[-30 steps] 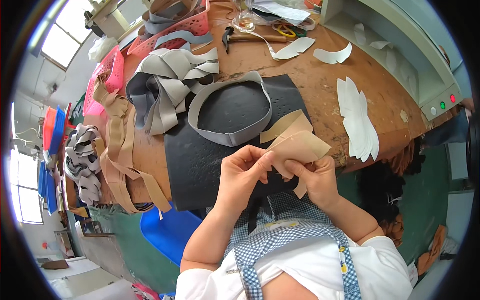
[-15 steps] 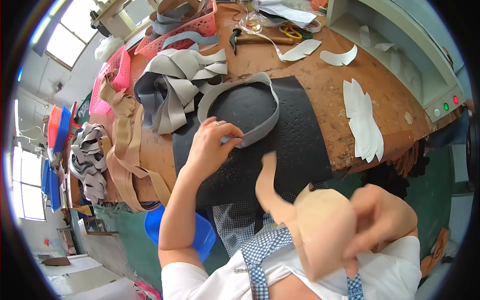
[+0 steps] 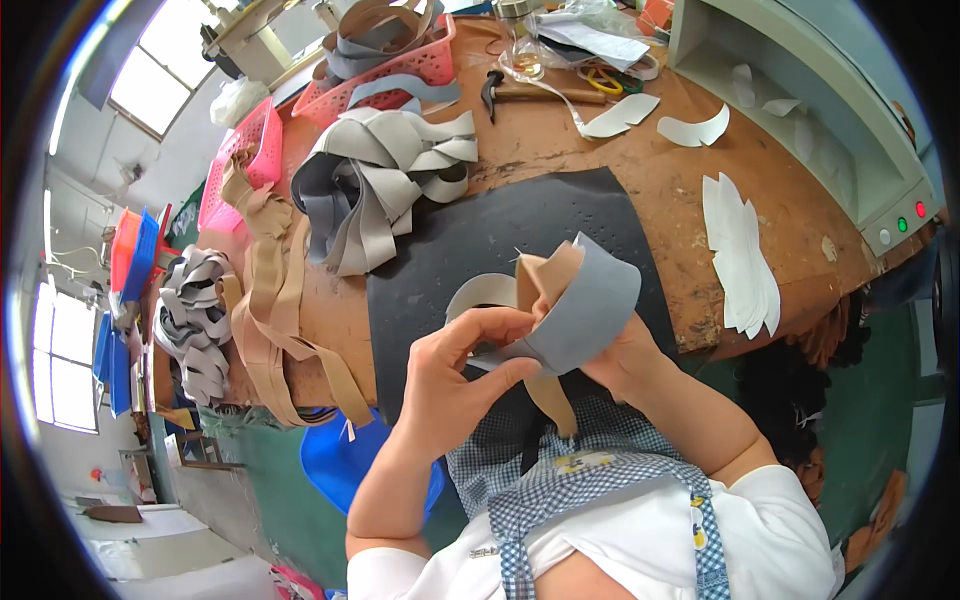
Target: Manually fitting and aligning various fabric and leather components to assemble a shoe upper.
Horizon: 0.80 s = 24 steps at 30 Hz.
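A grey leather-like band (image 3: 595, 310), bent into a loop, is held up over the black perforated mat (image 3: 500, 225). My left hand (image 3: 460, 365) pinches the loop's near left side between thumb and fingers. From the right, my right hand (image 3: 622, 355) grips the band, its fingers partly hidden behind and inside the loop. A tan piece (image 3: 548, 272) stands up inside the loop against the right fingers. A tan strip end (image 3: 552, 402) hangs below the loop; the loop hides how it joins the tan piece.
Grey strips (image 3: 385, 180) are heaped left of the mat, beside long tan strips (image 3: 285, 320). Behind are pink baskets (image 3: 250, 165) and a hammer (image 3: 545, 90). White cut pieces (image 3: 738, 255) lie right, near a grey machine housing (image 3: 800, 90). A blue tub (image 3: 350, 465) stands below the table.
The grey loop has been lifted off the mat toward me. My right hand has brought the tan piece from the lower right into the loop and now also holds the band.
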Tool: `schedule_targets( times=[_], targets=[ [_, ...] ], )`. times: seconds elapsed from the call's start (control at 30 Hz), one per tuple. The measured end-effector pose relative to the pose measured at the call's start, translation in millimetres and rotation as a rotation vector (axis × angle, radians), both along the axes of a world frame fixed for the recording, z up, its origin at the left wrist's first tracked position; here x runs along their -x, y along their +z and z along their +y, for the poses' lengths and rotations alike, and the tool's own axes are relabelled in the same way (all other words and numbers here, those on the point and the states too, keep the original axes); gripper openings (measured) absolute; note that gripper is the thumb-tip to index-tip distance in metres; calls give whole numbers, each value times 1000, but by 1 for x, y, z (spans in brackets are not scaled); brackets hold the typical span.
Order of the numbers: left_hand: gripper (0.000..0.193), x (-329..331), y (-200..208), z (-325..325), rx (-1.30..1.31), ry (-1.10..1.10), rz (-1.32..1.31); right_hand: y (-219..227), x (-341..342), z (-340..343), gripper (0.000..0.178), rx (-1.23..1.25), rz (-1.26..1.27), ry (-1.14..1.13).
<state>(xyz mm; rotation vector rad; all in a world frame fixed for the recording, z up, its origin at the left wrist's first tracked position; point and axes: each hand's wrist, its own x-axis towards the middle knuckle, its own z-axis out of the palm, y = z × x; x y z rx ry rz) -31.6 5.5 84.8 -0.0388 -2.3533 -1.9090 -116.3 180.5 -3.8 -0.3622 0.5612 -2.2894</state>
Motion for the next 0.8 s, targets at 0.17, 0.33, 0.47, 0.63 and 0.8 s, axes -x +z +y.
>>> schedule_targets(
  times=[0.17, 0.33, 0.47, 0.63, 0.8],
  targets=[
    [25, -10, -30, -4, -177, -10, -45, -4, -10, 5, 49, -183, -65, 63],
    [15, -9, -32, 5, -22, 66, -57, -14, -15, 15, 52, -128, -107, 97],
    [16, -7, -30, 10, -186, 129, -96, -2, -17, 10, 51, -205, -78, 86],
    [25, -3, -27, 17, -261, 182, -48, 0, -18, 11, 47, -178, -109, 78],
    [31, -1, -30, 15, -193, 125, -49, -8, -17, 15, 46, -152, -169, 112]
  ],
)
